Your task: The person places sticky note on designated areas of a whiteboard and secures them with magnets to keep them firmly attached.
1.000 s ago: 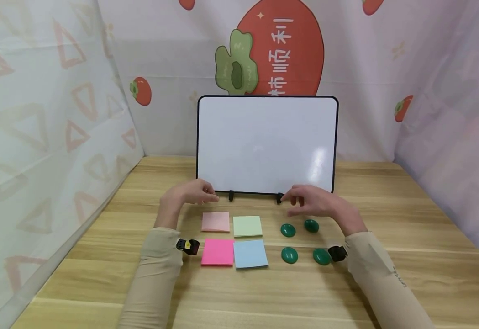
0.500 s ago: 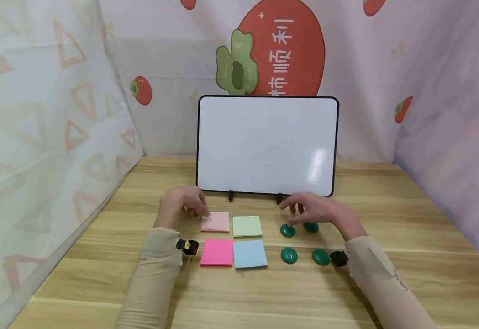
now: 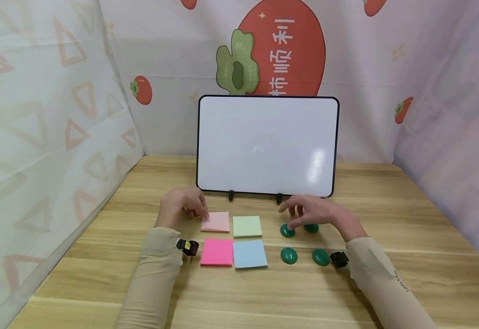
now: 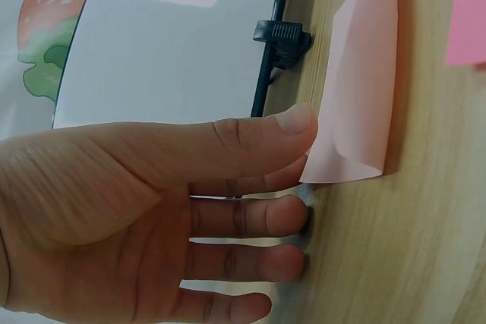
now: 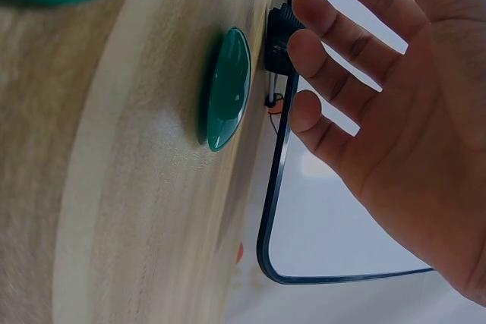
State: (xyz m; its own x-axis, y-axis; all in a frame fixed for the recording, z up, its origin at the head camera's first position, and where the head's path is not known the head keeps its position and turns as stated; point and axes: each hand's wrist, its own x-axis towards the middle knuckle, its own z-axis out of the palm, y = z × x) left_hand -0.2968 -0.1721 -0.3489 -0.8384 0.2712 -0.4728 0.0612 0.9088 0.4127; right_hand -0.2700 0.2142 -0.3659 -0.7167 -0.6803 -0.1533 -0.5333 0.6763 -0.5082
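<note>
My left hand [image 3: 185, 203] is at the near-left corner of the whiteboard, its thumb and index finger pinching the left edge of a light pink sticky note pad [image 3: 216, 222]. In the left wrist view the pale sheet [image 4: 357, 73] bows upward and its end curls beside the thumb tip; the other fingers extend below. My right hand [image 3: 311, 210] hovers with loosely bent fingers above the green oval domes, and nothing is in its grasp. Its thumb overlaps the nearest dome [image 3: 287, 231] in the head view. A second dome [image 3: 311, 228] is partly hidden under the hand.
A black-framed whiteboard [image 3: 265, 144] stands upright behind the hands on small black feet [image 3: 231, 195]. Light green [image 3: 247, 226], bright pink [image 3: 217, 252] and blue [image 3: 250, 254] sticky pads lie on the wooden table. Two more green domes [image 3: 289, 255] lie nearer me. Patterned cloth surrounds the table.
My left hand has come back from beside the whiteboard foot to the light pink pad's edge. The right hand has lowered slightly toward the green domes.
</note>
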